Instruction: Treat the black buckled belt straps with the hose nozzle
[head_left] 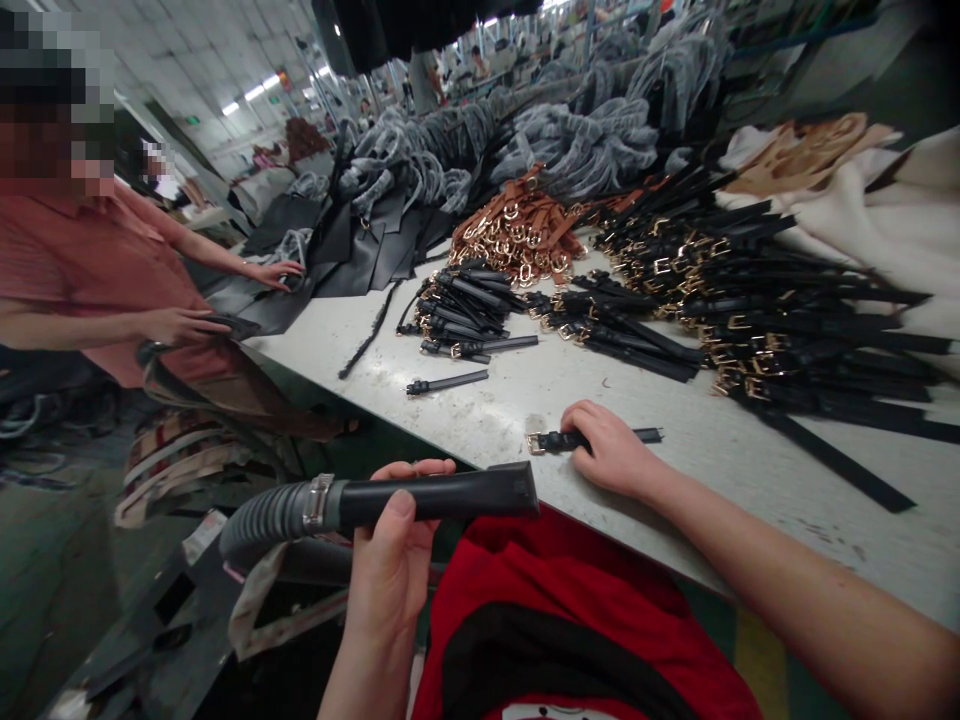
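My left hand is wrapped round a black hose nozzle, its flattened mouth pointing right in front of the table edge. A metal clamp joins the nozzle to a ribbed grey hose that bends away to the left. On the table, my right hand grips a short black buckle strap, fingers closed over its middle. The strap's gold buckle sticks out to the left and its plain end to the right. Two similar straps lie nearby, one of them a single strap beyond the nozzle.
Piles of black buckle straps cover the table's right side. Behind lie brown straps with gold buckles and wrapped grey bundles. A co-worker in a pink shirt stands at the left beside black sheets. The white table has a front edge near me.
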